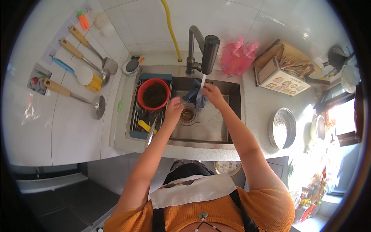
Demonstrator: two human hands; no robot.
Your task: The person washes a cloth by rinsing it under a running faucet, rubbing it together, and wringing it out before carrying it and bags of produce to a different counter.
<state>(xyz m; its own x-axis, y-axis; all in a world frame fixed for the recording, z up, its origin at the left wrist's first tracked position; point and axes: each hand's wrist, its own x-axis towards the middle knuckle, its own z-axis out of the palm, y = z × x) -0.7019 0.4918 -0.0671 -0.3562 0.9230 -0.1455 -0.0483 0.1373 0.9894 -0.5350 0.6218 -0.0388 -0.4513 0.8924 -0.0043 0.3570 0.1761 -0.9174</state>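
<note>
Head view: right hand (211,94) fingers pinch blue cloth (194,97); left hand (174,108) loosely curled.

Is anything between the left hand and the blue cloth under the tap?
Nothing visible. The left hand hovers over the sink just left of the cloth, which the right hand holds under the water stream.

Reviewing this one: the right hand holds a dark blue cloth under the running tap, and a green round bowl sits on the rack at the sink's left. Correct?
Not quite: the round bowl is red, not green, as the head view shows. The right hand does hold the dark blue cloth under the running tap.
</note>
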